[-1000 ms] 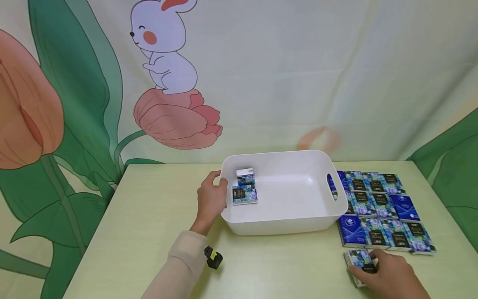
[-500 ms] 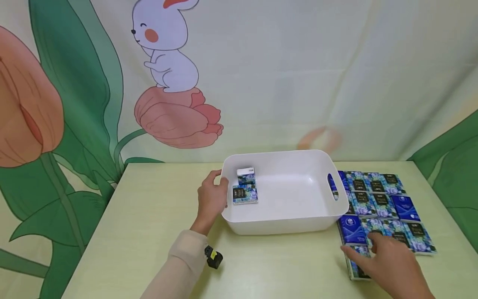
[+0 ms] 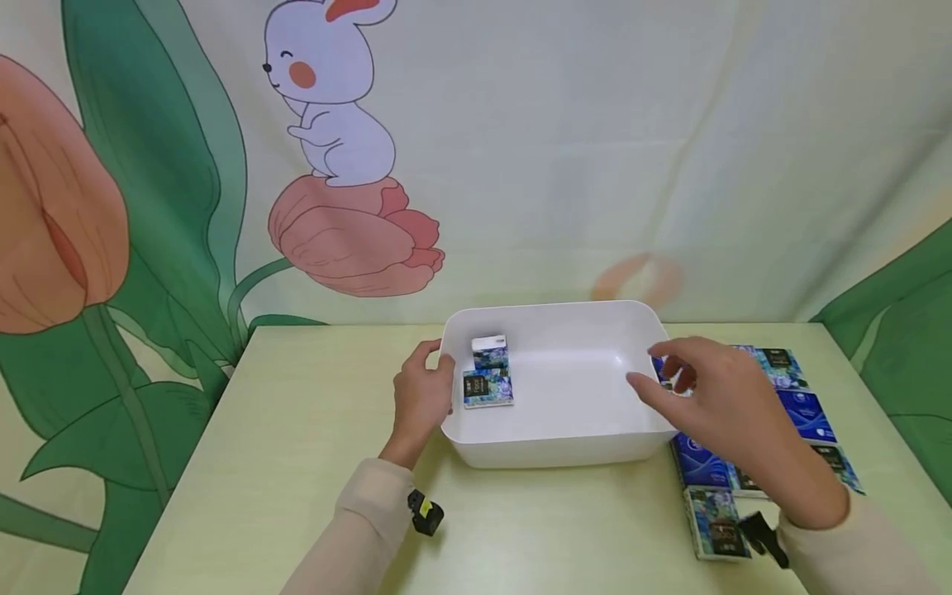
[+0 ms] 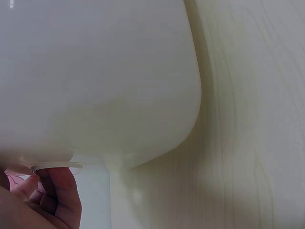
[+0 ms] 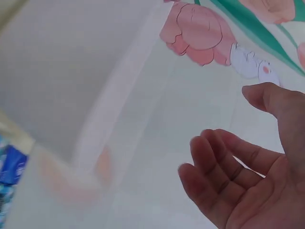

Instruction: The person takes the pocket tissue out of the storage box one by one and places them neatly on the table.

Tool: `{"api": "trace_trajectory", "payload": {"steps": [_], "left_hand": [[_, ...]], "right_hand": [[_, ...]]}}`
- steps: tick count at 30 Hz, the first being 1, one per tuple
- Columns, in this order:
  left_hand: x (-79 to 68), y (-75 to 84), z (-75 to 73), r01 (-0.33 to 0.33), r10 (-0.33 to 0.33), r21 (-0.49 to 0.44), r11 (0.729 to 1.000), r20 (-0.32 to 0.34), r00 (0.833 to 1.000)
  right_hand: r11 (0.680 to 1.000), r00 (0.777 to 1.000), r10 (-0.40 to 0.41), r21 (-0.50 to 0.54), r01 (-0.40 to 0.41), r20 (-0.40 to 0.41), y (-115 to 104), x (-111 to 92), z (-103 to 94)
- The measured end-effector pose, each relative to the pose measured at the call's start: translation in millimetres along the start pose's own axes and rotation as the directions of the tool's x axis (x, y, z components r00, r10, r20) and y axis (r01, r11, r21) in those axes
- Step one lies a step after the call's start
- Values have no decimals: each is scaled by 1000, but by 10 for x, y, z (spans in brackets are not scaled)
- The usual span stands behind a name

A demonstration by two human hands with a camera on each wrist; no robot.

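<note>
My left hand (image 3: pixel 422 388) grips the left end of a white plastic bin (image 3: pixel 565 453); in the left wrist view its fingers (image 4: pixel 64 191) curl at the handle opening, beside the bin's wall (image 4: pixel 105 86). Inside, at the left, lie a flower-print tissue pack (image 3: pixel 487 387) and another pack (image 3: pixel 490 353) behind it. My right hand (image 3: pixel 717 401) hovers over the bin's right end, thumb and fingers apart, with nothing between them. It looks loosely curved in the right wrist view, palm (image 5: pixel 257 200) showing. A flower-print tissue pack (image 3: pixel 716 522) sits at the front right.
Right of the bin, blue tissue packs (image 3: pixel 699 463) and flower-print ones (image 3: pixel 836 464) lie in rows, partly hidden by the right hand and forearm. The pale wooden table (image 3: pixel 297 430) meets a printed cloth backdrop (image 3: pixel 535 207) behind the bin.
The right hand has let go of the flower-print pack, leaving it in front of the rows, and moved up and left to the bin's right end. The left hand stays put.
</note>
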State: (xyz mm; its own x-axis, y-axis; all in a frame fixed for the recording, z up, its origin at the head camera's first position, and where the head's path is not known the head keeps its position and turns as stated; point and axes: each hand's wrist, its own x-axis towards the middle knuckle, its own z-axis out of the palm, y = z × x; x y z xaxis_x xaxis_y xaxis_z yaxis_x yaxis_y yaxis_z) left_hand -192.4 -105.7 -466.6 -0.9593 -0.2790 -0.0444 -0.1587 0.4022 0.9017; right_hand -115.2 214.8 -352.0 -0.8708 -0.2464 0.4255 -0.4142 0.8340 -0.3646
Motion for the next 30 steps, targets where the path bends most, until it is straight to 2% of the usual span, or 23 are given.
{"api": "trace_trajectory", "payload": {"steps": [3, 7, 13, 16, 24, 27, 30], "left_hand": [[-1, -3, -4, -4, 4, -7, 1000, 1, 1000], [-2, -1, -6, -4, 4, -10, 1000, 7, 1000], [-4, 10, -12, 0, 0, -10, 1000, 0, 1000], [-4, 7, -16, 1, -1, -8, 1000, 4, 1000], [6, -21, -38, 2, -2, -12, 1000, -4, 1000], [2, -13, -31, 1, -1, -16, 1000, -1, 1000], [3, -4, -23, -4, 4, -19, 1000, 6, 1000]], "right_hand": [[999, 999, -44, 19, 43, 27, -97, 207, 32], [999, 994, -32, 28, 29, 103, -209, 459, 109], [998, 976, -58, 0, 60, 210, -324, 837, 297], [999, 963, -46, -4, 49, 265, -384, 1002, 427], [998, 907, 50, 14, -62, 419, -534, 1327, 888], [995, 876, 94, -10, -102, 474, -563, 1386, 1035], [989, 834, 146, -56, -137, 533, -567, 1439, 1181]]}}
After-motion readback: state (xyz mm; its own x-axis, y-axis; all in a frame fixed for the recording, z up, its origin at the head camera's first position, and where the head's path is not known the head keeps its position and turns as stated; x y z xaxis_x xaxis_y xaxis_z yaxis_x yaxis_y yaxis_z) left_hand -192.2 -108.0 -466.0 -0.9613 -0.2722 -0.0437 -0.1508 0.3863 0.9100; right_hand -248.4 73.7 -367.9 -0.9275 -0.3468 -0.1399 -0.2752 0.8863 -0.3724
